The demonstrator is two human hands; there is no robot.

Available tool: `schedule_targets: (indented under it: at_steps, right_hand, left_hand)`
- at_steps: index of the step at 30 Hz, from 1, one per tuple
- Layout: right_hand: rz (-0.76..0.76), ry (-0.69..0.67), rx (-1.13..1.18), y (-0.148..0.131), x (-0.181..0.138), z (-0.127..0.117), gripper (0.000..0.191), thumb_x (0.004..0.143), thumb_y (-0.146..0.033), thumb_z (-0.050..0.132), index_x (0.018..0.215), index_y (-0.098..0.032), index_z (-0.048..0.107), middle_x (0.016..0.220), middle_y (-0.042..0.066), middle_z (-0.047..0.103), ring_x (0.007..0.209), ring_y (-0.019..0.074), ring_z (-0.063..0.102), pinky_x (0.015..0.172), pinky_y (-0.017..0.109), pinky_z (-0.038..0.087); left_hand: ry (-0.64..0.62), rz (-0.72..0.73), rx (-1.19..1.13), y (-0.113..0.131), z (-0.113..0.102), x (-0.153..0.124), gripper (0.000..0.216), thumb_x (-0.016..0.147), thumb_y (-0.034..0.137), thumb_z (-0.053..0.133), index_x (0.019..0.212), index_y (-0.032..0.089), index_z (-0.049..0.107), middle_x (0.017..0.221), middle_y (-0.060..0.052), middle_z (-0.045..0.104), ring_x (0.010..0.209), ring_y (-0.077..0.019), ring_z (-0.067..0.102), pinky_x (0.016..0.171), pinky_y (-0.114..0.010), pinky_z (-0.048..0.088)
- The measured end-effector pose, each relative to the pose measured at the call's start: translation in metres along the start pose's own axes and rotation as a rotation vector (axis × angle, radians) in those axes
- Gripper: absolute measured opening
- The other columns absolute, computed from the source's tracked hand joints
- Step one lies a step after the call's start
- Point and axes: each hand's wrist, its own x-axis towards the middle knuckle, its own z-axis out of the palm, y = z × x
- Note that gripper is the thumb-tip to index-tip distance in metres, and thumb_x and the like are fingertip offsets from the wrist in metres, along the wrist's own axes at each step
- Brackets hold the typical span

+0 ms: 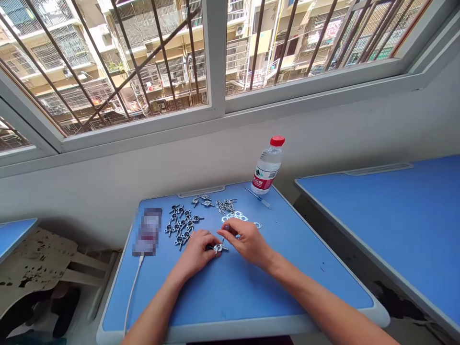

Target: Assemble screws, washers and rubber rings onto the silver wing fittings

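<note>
Blue counter point(251, 297): left hand point(196, 254) and right hand point(247, 239), fingers closed on metal fitting point(220, 247), seemingly mid-assembly; careful alignment called for next.

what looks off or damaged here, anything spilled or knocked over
Nothing is spilled: the water bottle stands upright and capped, and the metal parts lie in loose groups on the desk. The one damaged-looking thing is the pale board at left below the desk, blotched with dark patches like peeled paint.

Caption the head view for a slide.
Left hand and right hand hold a metal fitting over a blue desk strewn with fittings and washers.
</note>
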Motion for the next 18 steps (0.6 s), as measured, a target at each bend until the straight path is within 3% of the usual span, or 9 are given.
schedule_targets:
  at_steps: [5, 9, 12, 18]
  right_hand:
    - [-0.159, -0.049, -0.073, 0.002, -0.001, -0.003, 0.020, 0.101, -0.025, 0.043, 0.105, -0.019, 0.062, 0.082, 0.006, 0.071, 0.066, 0.0170, 0.064, 0.060, 0.026, 0.050]
    - [-0.152, -0.172, -0.033, 0.001, 0.003, -0.013, 0.029, 0.100, -0.019, 0.037, 0.119, -0.019, 0.059, 0.091, 0.009, 0.069, 0.074, 0.0187, 0.065, 0.063, 0.029, 0.052]
    - [-0.114, -0.157, 0.057, 0.002, 0.005, -0.016, 0.027, 0.099, -0.019, 0.039, 0.114, -0.018, 0.062, 0.086, 0.007, 0.068, 0.070, 0.0174, 0.063, 0.063, 0.029, 0.052]
    - [-0.049, -0.082, 0.083, -0.003, 0.006, -0.013, 0.021, 0.097, -0.024, 0.049, 0.082, -0.019, 0.064, 0.070, 0.003, 0.064, 0.062, 0.0157, 0.057, 0.058, 0.028, 0.046]
  left_hand:
    - [-0.019, -0.008, -0.013, -0.003, 0.001, 0.001, 0.011, 0.081, 0.014, 0.071, 0.089, 0.022, 0.071, 0.087, 0.000, 0.068, 0.088, -0.0192, 0.059, 0.082, -0.031, 0.037]
    - [-0.030, -0.012, -0.028, -0.002, 0.001, 0.001, 0.014, 0.079, 0.014, 0.073, 0.090, 0.022, 0.071, 0.087, 0.000, 0.069, 0.090, -0.0200, 0.060, 0.084, -0.032, 0.037]
    - [-0.035, -0.030, -0.029, -0.001, 0.000, 0.001, 0.015, 0.079, 0.014, 0.075, 0.091, 0.022, 0.072, 0.088, 0.000, 0.069, 0.090, -0.0202, 0.060, 0.084, -0.032, 0.037]
    - [-0.029, -0.030, -0.045, -0.001, 0.000, 0.000, 0.014, 0.079, 0.014, 0.075, 0.090, 0.023, 0.072, 0.089, 0.000, 0.069, 0.090, -0.0198, 0.059, 0.084, -0.033, 0.037]
